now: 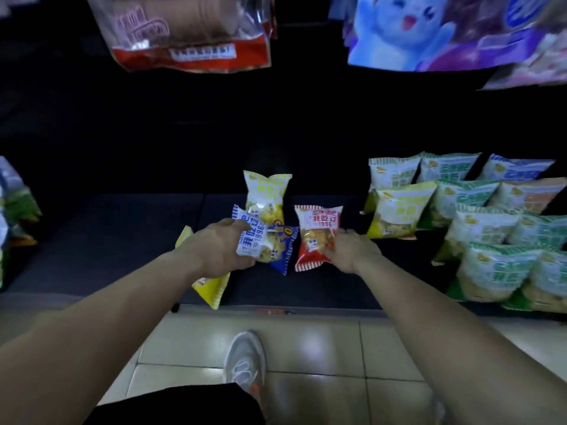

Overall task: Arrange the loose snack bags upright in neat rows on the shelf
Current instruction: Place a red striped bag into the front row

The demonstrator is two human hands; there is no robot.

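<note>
My left hand grips a blue-and-white snack bag, tilted above the dark shelf. Partly under that hand and forearm lies a yellow bag, flat near the shelf's front edge. Behind the blue bag another yellow-and-white bag stands upright. My right hand holds the lower right edge of a red snack bag, which leans upright in the shelf's middle. At the right, rows of green, yellow and orange bags stand in order.
Large bags hang over the shelf at top left and top right. More bags show at the far left edge. Below the shelf's front edge is a tiled floor with my shoe on it.
</note>
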